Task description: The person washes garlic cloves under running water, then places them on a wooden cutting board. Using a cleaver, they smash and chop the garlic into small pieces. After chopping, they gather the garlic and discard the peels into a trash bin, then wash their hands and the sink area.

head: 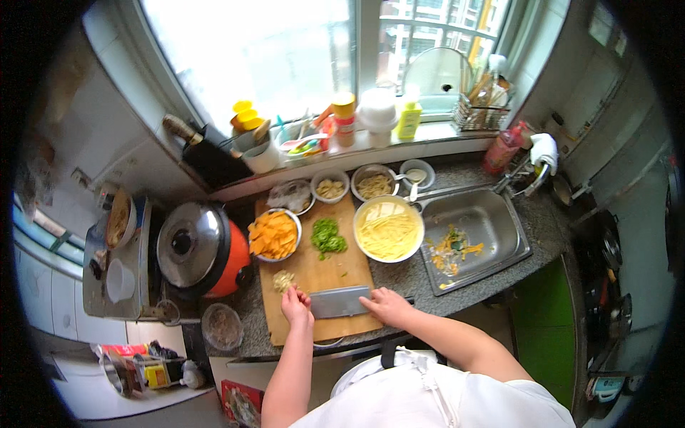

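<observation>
A cleaver (pixel 338 302) lies with its broad blade flat near the front edge of a wooden cutting board (pixel 310 275). My right hand (pixel 389 306) is over its handle end, fingers reaching onto the blade, and the black handle tip shows past the wrist. At the blade's other end is my left hand (pixel 297 307), fingertips close to a small pile of chopped garlic (pixel 283 281); whether they pinch any is too small to tell. Farther up the board sits chopped green pepper (pixel 328 236). A bowl of sliced orange vegetable (pixel 273 235) stands at the board's left.
Right of the board, a bowl of yellow strips in water (pixel 389 229) stands beside a steel sink (pixel 481 214) holding peelings (pixel 455 249). Small bowls, including one of pale slices (pixel 329 188), line the back. An orange cooker (pixel 233 262) and a plastic tub (pixel 222 326) are left.
</observation>
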The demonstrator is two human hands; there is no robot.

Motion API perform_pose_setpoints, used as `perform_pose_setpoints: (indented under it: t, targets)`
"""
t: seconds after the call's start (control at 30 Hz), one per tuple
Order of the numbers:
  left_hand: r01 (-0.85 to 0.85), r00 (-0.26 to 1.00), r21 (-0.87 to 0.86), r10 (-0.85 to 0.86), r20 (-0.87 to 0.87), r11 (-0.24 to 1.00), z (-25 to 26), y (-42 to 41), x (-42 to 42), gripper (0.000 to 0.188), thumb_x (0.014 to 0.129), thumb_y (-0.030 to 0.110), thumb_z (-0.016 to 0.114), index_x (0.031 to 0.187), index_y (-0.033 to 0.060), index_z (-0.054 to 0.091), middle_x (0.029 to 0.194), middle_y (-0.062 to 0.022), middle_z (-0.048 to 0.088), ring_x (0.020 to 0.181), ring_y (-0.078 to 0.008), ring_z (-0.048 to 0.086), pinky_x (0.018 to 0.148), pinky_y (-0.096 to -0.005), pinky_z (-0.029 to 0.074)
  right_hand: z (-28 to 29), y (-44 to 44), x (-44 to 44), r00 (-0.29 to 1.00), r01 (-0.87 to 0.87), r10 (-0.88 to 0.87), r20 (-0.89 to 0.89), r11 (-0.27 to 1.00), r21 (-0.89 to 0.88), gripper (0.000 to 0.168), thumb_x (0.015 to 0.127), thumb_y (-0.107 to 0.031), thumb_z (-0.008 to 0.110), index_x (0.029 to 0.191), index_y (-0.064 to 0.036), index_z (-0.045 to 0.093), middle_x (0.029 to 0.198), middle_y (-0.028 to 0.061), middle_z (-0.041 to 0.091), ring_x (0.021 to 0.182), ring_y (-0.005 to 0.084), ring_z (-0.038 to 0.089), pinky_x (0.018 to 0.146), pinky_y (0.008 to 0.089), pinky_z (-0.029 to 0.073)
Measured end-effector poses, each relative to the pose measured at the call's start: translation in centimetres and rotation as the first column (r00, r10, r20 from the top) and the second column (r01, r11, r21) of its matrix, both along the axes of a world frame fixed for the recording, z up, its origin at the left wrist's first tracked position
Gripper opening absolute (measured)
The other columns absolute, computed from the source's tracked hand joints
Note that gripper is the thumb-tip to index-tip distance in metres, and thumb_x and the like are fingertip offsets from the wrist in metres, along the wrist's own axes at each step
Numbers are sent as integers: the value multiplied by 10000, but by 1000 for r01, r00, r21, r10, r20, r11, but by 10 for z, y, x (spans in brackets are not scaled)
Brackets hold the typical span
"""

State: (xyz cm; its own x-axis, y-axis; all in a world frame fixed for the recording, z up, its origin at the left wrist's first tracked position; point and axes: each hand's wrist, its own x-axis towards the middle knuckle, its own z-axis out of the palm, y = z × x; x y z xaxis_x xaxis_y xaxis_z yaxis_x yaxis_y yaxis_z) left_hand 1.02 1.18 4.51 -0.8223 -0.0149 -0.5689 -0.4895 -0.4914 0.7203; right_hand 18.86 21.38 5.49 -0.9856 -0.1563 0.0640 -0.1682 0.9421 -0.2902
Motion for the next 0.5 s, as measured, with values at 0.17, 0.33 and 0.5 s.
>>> perform_pose_setpoints:
  t: [0.17, 0.33, 0.5]
  targets:
    - [240, 967, 90, -246, 69, 967, 26, 68, 51, 239, 1001, 287, 476, 1068, 60, 505, 568, 47, 302, 437, -58, 274, 379, -216, 228, 4, 13, -3, 1000, -3, 4, 12, 998, -70, 497, 787, -249, 633, 1269, -159, 551, 985, 116, 542, 933, 286, 529, 772, 402, 449]
    - [480, 853, 208, -509, 117, 852, 63, 177, 108, 296, 990, 368, 478, 989, 76, 531, 532, 64, 254, 430, -53, 243, 378, -214, 198, 4, 81, 42, 944, 156, -238, -229, 933, -325, 190, 743, -153, 660, 923, -114, 614, 915, 62, 568, 900, 276, 549, 760, 412, 438]
    - [676, 666, 278, -727, 166, 683, 72, 320, 154, 342, 999, 387, 448, 934, 58, 514, 533, 57, 247, 421, -61, 217, 384, -223, 198, 1, 269, 132, 749, 618, -630, -205, 776, -126, 54, 771, -135, 578, 770, -93, 612, 832, 99, 577, 886, 289, 564, 750, 454, 426]
